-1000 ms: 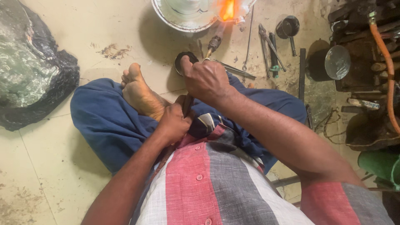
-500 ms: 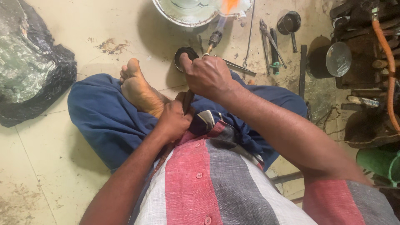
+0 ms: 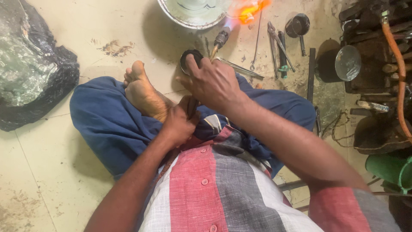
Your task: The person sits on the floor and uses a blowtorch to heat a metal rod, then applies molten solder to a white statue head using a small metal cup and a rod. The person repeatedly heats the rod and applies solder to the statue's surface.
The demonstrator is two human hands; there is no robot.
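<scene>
Head view, looking down on a person seated on the floor (image 3: pixel 64 172), legs folded under blue cloth (image 3: pixel 103 124), in a striped red, grey and white shirt (image 3: pixel 214 189).

Left hand (image 3: pixel 179 124): grip closed in a fist around a dark handle (image 3: pixel 192 107), which rises from the fist just in front of the shirt, beside the bare foot (image 3: pixel 143 92). The handle's working end is hidden behind the right hand.

Right hand (image 3: pixel 212 81): lies over the top of the handle, fingers narrowed on a small round black object (image 3: pixel 190 59) on the floor; how firmly it is pinched cannot be told.

Blowtorch (image 3: pixel 221 38): lies on the floor just beyond the right hand, its flame (image 3: pixel 246 10) lit, orange with a blue base, beside the rim of a round metal bowl (image 3: pixel 171 10).

Other items: pliers and slim metal tools (image 3: pixel 279 43) laid out on the floor to the right; a dark cup (image 3: pixel 297 25); a round metal lid (image 3: pixel 347 62); an orange hose (image 3: pixel 397 64); a green container (image 3: pixel 388 167); a black plastic bag (image 3: pixel 30 64) at far left.
</scene>
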